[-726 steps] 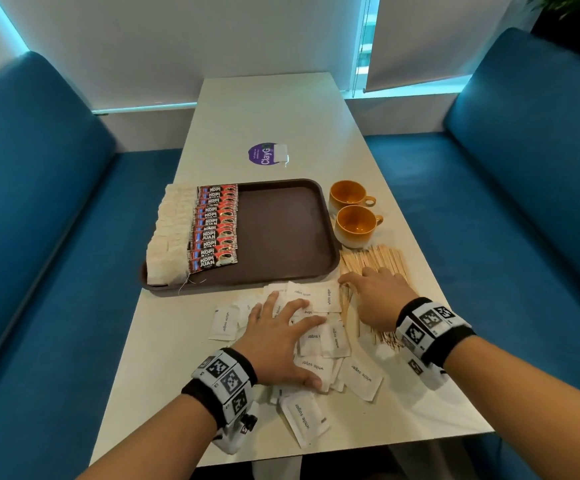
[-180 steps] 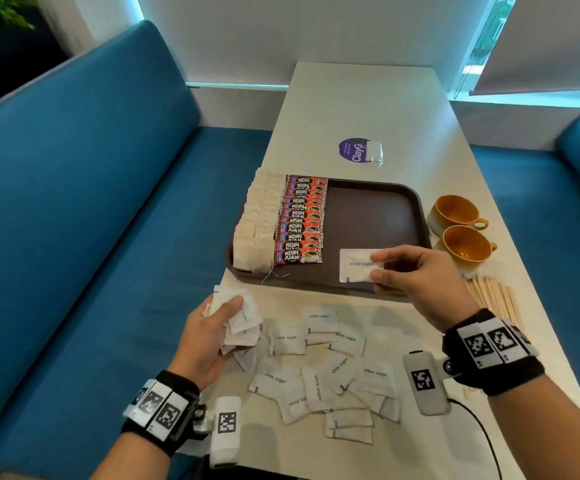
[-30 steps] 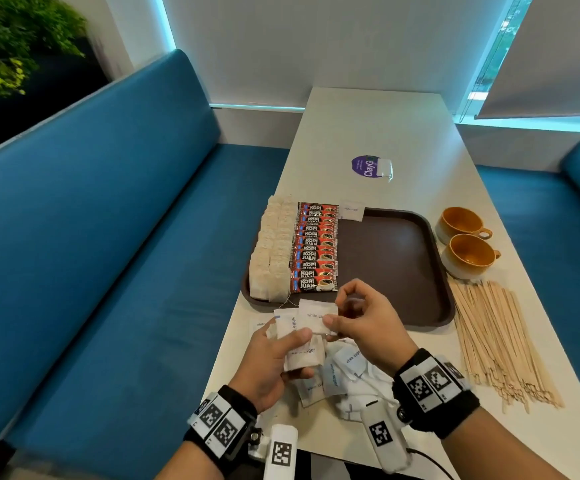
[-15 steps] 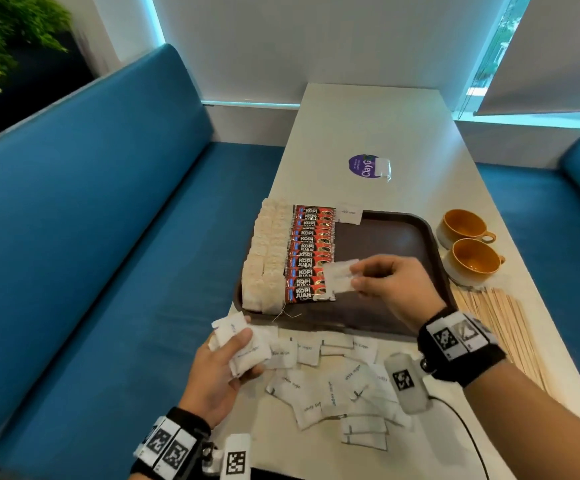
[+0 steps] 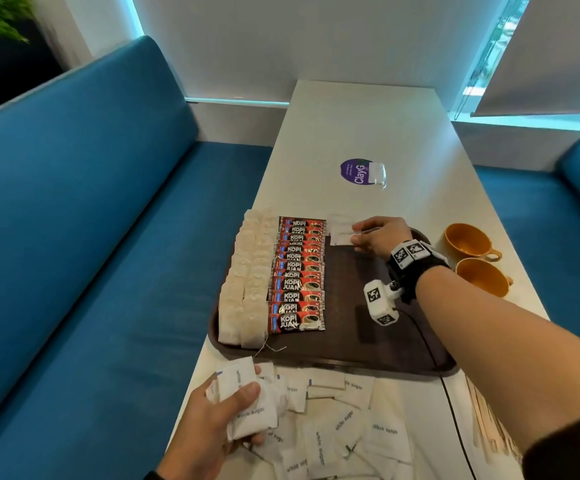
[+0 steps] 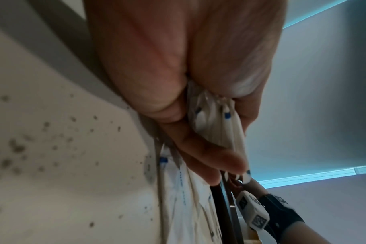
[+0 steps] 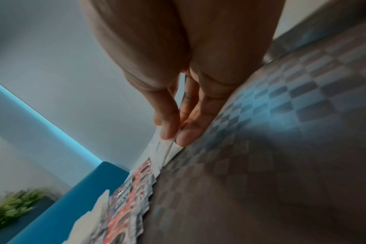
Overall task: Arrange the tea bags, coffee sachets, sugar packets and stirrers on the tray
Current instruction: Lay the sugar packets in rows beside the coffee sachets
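Soft cyan window light, dim interior, blurred wrist views, wide-angle edge distortion

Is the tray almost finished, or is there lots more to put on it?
Tea bags and coffee sachets are lined up on the tray. The right hand is placing a sugar packet. Left: the left hand's bunch, loose packets, all stirrers.

"KOPI JUAN" on the coffee sachets [image 5: 298, 284]; "white sugar" on the sugar packets [image 5: 347, 424]; "ClayG" on a purple sticker [image 5: 357, 171].
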A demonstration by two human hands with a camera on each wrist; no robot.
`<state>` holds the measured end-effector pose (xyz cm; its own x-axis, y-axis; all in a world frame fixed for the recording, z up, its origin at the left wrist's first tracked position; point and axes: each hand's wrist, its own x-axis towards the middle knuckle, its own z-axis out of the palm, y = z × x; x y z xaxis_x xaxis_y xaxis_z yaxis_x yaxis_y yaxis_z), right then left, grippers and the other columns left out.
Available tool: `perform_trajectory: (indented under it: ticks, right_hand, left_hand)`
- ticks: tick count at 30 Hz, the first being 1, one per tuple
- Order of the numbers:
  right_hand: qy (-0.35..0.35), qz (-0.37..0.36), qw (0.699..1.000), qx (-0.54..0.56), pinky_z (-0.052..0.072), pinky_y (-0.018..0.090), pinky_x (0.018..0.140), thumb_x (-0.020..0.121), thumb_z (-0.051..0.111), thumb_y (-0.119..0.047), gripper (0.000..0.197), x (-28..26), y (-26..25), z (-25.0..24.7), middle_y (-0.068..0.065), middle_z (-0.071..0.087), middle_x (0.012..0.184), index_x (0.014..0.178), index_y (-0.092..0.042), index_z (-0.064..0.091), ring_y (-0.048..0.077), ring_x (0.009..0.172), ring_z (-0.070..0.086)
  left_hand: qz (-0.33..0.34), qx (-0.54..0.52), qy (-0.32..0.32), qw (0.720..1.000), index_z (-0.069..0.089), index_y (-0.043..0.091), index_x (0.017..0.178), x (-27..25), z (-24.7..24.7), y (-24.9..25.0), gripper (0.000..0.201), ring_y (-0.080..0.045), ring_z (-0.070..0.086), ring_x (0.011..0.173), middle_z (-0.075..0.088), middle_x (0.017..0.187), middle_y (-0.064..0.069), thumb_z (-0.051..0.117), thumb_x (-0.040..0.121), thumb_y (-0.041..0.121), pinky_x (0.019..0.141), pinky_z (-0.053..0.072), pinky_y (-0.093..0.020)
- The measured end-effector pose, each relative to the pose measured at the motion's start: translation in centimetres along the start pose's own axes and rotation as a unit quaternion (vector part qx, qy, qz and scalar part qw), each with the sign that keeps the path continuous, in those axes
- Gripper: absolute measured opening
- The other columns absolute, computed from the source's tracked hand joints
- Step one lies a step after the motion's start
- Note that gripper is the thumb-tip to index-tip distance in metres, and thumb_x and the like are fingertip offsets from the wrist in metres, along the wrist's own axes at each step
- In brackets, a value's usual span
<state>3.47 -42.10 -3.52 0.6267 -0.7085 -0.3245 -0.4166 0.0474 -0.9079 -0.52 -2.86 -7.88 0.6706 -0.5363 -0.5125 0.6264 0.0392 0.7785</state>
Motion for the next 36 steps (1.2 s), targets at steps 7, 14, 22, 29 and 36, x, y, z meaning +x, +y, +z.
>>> perform_trajectory:
  ticks: [7, 14, 22, 29, 36]
  right_hand:
    - [0.021, 0.002, 0.996, -0.087, 0.064, 0.033, 0.077, 0.078, 0.086, -0.001, 0.014, 3.0, 0.4, 0.4, 0.009, 0.076, 0.094, 0.083, -0.011, 0.078, 0.023, 0.087, 0.075]
    - [0.035, -0.018, 0.98, -0.197, 0.061, 0.024, 0.061, 0.079, 0.087, -0.008, 0.01, 3.7, -0.2, 1.7, 0.006, 0.075, 0.079, 0.082, -0.014, 0.079, 0.015, 0.067, 0.069]
    - [0.054, -0.039, 0.962, -0.263, 0.062, 0.034, 0.08, 0.076, 0.087, -0.017, 0.009, 3.8, -0.3, 2.3, -0.002, 0.074, 0.079, 0.077, -0.019, 0.078, 0.016, 0.081, 0.071]
    - [0.031, -0.053, 0.951, -0.304, 0.054, 0.026, 0.072, 0.075, 0.09, -0.02, 0.014, 3.8, -0.4, 2.8, -0.002, 0.072, 0.085, 0.08, -0.016, 0.077, 0.012, 0.081, 0.065]
    - [0.048, -0.071, 0.956, -0.279, 0.054, 0.03, 0.081, 0.08, 0.087, -0.024, 0.015, 3.0, -1.0, 2.0, -0.007, 0.066, 0.084, 0.079, -0.02, 0.072, 0.013, 0.083, 0.06]
  left_hand:
    - [-0.018, 0.001, -0.004, 1.0, 0.074, 0.0, 0.103, 0.1, -0.1, 0.5, 0.064, -0.057, 0.061, 0.072, 0.061, 0.097, -0.048, 0.094, 0.044, 0.018, 0.045, 0.053, -0.04]
    - [-0.019, 0.005, 0.0, 1.0, 0.069, -0.006, 0.108, -0.1, 0.1, 0.7, 0.059, -0.058, 0.06, 0.069, 0.06, 0.095, -0.05, 0.089, 0.055, 0.01, 0.044, 0.053, -0.041]
    - [-0.014, 0.007, 0.01, 1.0, 0.07, -0.006, 0.105, 0.1, 0.1, 0.7, 0.049, -0.05, 0.062, 0.061, 0.065, 0.089, -0.039, 0.083, 0.06, 0.006, 0.042, 0.053, -0.039]
    - [-0.014, 0.009, 0.006, 1.0, 0.073, -0.003, 0.102, 0.2, 0.0, 0.5, 0.061, -0.051, 0.063, 0.063, 0.065, 0.092, -0.041, 0.093, 0.047, 0.014, 0.043, 0.054, -0.041]
    - [-0.001, 0.006, 0.004, 1.0, 0.073, -0.002, 0.101, 0.2, -0.1, 0.3, 0.051, -0.051, 0.062, 0.066, 0.065, 0.09, -0.04, 0.091, 0.056, 0.012, 0.043, 0.053, -0.039]
